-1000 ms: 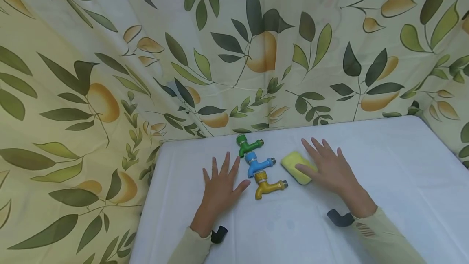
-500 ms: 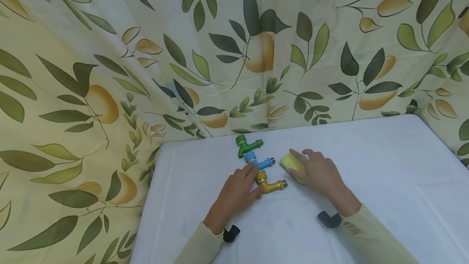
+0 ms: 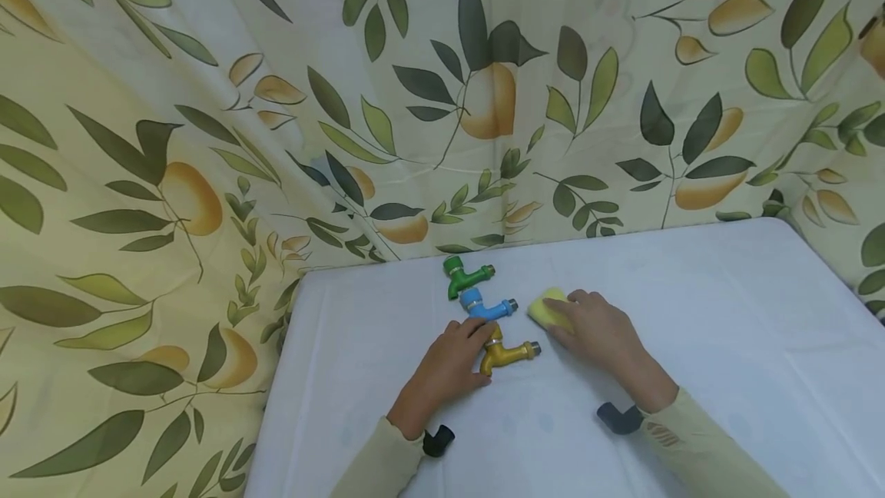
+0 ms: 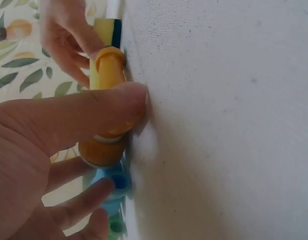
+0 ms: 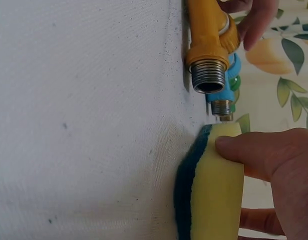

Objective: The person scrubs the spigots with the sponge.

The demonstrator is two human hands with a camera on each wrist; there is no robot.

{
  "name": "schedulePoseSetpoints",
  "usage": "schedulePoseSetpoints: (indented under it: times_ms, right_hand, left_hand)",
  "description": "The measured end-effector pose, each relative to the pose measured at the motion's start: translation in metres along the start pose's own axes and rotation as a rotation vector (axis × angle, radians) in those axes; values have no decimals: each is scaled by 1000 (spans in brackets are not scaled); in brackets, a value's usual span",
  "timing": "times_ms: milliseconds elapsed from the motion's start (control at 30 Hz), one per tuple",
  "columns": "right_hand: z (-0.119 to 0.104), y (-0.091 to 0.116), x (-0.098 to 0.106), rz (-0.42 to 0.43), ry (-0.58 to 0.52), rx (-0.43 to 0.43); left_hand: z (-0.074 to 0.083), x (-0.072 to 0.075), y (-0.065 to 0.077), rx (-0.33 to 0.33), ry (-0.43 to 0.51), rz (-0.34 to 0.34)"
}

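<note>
My left hand is at the yellow tap, with its thumb by the spout and its fingers at the knob. In the left wrist view the thumb lies across the yellow tap's body, the index finger behind it; the other fingers reach towards the blue tap. My right hand grips a sponge, yellow with a dark green scouring layer facing the table, its thumb on the near side and fingers on the far side. The blue tap lies just beyond the yellow one, and a green tap is farthest back.
A white-covered table bears everything. Its back edge meets a curtain printed with leaves and fruit, which also hangs along the left. A black fitting sits at the left wrist, another black fitting at the right.
Both hands were spread flat a second ago. The left has moved right and closed around the yellow tap; the right has come in and curled onto the sponge. The taps stay in place.
</note>
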State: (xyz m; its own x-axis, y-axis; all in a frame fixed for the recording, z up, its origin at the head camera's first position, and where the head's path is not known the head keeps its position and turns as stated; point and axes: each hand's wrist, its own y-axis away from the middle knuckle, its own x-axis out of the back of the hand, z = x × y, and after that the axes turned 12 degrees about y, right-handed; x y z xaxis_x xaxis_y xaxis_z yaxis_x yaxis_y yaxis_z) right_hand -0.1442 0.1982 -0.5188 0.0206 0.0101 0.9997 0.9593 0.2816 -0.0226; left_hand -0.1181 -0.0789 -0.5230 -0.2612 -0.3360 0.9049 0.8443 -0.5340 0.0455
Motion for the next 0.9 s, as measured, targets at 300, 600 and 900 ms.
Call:
schedulePoseSetpoints:
  times_ms: [300,600,900]
  right_hand:
    - [6,6,-3,20,-63,-16]
    - [10,12,2,-10,-225,-42]
    - [4,19,23,95,-368,-93]
  left_hand:
    - [0,-1,-1,-32,135,47]
    - [1,-2,-1,2,454,35]
    - [3,3,-2,-61,613,238]
